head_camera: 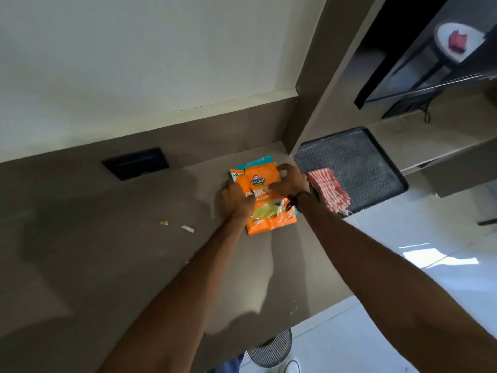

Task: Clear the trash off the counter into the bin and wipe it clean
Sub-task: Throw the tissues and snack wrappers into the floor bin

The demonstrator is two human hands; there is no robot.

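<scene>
We grip the orange snack packet [269,208] with both hands, left hand [236,201] at its nine o'clock edge, right hand [289,181] at two o'clock, its long axis running twelve to six, the bin [271,349] at six o'clock.

Daylight from the right: floor [441,258] w/ blown-out sun patch, glare there. Counter [107,251] dim, brownish, soft arm shadows across its middle & near edge. Wall [134,49] evenly lit, pale. Wide-angle bend strong at the edges, lines tilt. Shelf area top right corner motion-blurred, smeared. Snack packets [266,195] fairly sharp, print partly readable.
</scene>
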